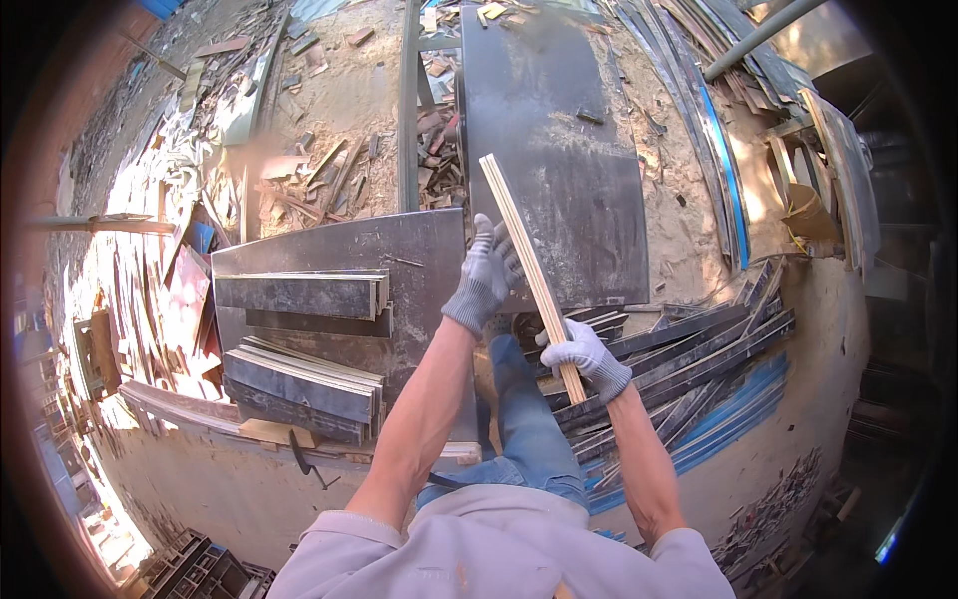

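Note:
My right hand (587, 361), in a grey-white work glove, grips a bundle of long, pale wooden strips (526, 255) near its lower end. The bundle slants up and to the left, its edges toward me. My left hand (486, 268), gloved too, is open just left of the bundle with fingers spread; whether its fingertips touch the wood I cannot tell. To the left, an upper stack of dark-faced plywood strips (299, 294) and a lower stack of similar strips (297, 391) lie on a dark board (424, 344).
A large dark sheet (554, 150) lies ahead, beside a metal beam (409, 120). At right are piled dark strips (689, 344) and blue-edged strips (733, 399). Wood scraps (329, 180) litter the sandy ground. A hooked tool (301, 457) sits by the board's near edge.

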`<action>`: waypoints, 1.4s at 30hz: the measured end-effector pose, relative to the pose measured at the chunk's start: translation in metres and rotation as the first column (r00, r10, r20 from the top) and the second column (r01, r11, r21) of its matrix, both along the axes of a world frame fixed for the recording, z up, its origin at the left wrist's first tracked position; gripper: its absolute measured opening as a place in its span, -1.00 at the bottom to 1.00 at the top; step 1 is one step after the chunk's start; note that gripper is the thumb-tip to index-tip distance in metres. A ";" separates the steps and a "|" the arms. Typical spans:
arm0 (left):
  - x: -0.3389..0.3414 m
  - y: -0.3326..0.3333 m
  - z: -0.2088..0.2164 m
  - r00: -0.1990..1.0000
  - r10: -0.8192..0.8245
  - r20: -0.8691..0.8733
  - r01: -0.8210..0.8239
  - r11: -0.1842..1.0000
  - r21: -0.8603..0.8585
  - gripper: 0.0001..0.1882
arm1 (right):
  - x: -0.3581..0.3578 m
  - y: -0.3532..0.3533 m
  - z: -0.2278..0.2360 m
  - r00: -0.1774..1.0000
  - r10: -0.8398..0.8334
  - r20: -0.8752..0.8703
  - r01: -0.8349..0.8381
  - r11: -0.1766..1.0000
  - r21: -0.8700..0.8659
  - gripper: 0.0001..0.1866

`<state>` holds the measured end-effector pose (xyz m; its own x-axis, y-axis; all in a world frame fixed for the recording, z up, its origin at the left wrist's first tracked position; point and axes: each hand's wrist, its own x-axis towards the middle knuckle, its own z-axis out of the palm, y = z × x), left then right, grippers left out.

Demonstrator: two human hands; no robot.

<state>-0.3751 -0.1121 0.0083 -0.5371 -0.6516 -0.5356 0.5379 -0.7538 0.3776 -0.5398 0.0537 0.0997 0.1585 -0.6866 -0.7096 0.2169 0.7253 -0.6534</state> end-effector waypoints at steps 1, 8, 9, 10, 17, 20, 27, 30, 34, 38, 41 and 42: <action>-0.003 0.015 0.013 0.988 0.022 -0.155 -0.009 0.997 0.082 -0.11 | -0.005 0.016 -0.001 0.963 -0.042 0.265 0.033 0.999 0.037 -0.43; -0.026 0.018 0.004 0.998 0.050 0.045 -0.060 0.957 0.285 -0.58 | -0.010 0.037 0.012 0.810 -0.348 0.472 0.200 0.921 0.335 -0.36; -0.033 0.013 0.005 0.989 0.024 0.149 -0.072 0.943 0.325 -0.64 | -0.023 0.034 0.008 0.931 -0.163 0.326 0.097 0.973 0.208 -0.37; -0.035 0.008 -0.003 0.973 -0.036 0.227 -0.055 0.923 0.381 -0.66 | -0.024 0.032 0.003 0.991 0.087 -0.097 -0.085 0.996 0.029 -0.15; -0.059 -0.008 -0.097 0.794 -0.082 0.603 -0.025 0.986 0.167 -0.50 | 0.011 -0.002 0.012 0.173 0.516 -0.839 -0.417 0.810 0.413 0.29; -0.017 -0.026 -0.191 0.760 0.118 0.639 0.072 0.962 -0.264 -0.40 | 0.028 -0.039 0.015 0.197 0.583 -0.788 -0.498 0.752 0.432 -0.07; -0.057 -0.049 -0.088 0.677 -0.114 0.727 0.091 0.993 0.071 -0.26 | 0.012 -0.044 0.006 0.181 0.550 -0.815 -0.401 0.798 0.450 -0.20; -0.058 -0.052 -0.091 0.691 -0.096 0.717 0.111 0.993 0.026 -0.27 | 0.011 -0.048 0.005 0.186 0.546 -0.817 -0.397 0.802 0.446 -0.19; -0.050 -0.063 -0.105 0.664 -0.076 0.744 0.212 0.973 -0.089 -0.27 | 0.015 -0.056 0.004 0.205 0.537 -0.818 -0.402 0.808 0.430 -0.18; -0.067 -0.061 -0.070 0.642 -0.158 0.750 0.145 0.986 0.084 -0.36 | 0.010 -0.057 0.002 0.213 0.551 -0.807 -0.372 0.809 0.455 -0.16; -0.062 -0.066 -0.081 0.575 -0.155 0.803 0.242 0.970 0.014 -0.41 | 0.015 -0.065 0.013 0.214 0.582 -0.784 -0.371 0.791 0.486 -0.14; -0.061 -0.065 -0.076 0.514 -0.138 0.847 0.331 0.943 -0.047 -0.43 | 0.014 -0.066 0.013 0.215 0.579 -0.786 -0.367 0.794 0.484 -0.14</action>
<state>-0.4362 -0.1773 -0.0673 -0.0678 -0.7028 -0.7082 -0.2717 -0.6700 0.6909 -0.5255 -0.0121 0.1124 -0.3562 -0.5843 -0.7291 -0.8108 0.5811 -0.0695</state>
